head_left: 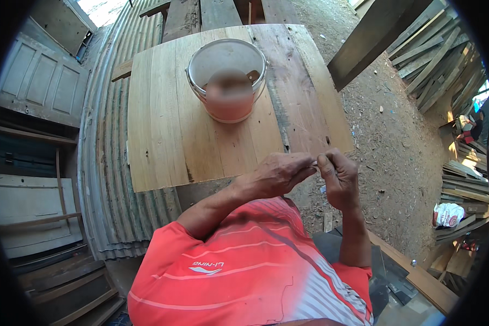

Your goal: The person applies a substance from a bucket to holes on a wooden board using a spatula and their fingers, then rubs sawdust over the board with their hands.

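Observation:
My left hand (280, 173) and my right hand (339, 178) meet above the near right edge of the wooden table top (163, 130). Both are closed, the fingertips pinched together. Between them shows a tiny pale bit of something, too small to name. On the table, beyond my hands and to their left, stands a round pail (229, 52) with a whitish inner wall and a wire handle. Orange-red colour shows in its lower part. A blurred patch covers the pail's middle, so its contents cannot be made out.
Corrugated metal sheets (106, 136) lie left of the table, beside old panelled doors (35, 79). A thick wooden post (372, 46) rises at the far right. Stacked boards (434, 60) and a white sack (448, 215) lie across the dirt ground (396, 157).

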Tool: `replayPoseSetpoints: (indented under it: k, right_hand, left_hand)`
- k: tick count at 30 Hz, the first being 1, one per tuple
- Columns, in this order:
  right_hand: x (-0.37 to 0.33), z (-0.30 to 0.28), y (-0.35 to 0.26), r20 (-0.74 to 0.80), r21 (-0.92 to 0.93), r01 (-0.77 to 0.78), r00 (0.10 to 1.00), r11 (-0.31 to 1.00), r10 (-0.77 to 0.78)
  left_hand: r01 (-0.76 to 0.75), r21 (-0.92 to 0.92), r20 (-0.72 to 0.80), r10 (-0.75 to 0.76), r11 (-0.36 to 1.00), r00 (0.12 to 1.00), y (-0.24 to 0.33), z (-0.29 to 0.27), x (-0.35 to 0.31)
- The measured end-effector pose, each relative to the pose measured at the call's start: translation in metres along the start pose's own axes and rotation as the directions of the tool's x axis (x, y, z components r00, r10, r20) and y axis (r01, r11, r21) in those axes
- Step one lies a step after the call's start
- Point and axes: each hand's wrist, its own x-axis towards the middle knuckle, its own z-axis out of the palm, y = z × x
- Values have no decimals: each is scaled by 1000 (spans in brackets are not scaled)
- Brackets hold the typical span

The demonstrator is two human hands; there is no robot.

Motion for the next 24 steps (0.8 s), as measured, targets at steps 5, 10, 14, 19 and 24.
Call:
replayPoseSetpoints:
  k: [5,10,14,19,24]
  right_hand:
    - [-1,41,16,139,582,-369,923,724,359]
    - [18,64,15,167,466,-393,919,793,357]
    - [38,75,12,258,497,-387,920,777,294]
    - [44,101,12,197,256,-207,968,944,158]
    - [49,111,7,212,288,-322,940,902,268]
  left_hand:
    - [106,-165,-34,-113,981,993,-17,-3,-22]
    - [271,-305,-40,-297,913,954,-27,-21,-36]
    - [285,-212,-83,-308,935,948,-37,-43,-45]
    - [285,-205,-137,-315,936,939,-48,-54,-51]
    - [319,-252,-94,-351,914,932,-49,-69,-61]
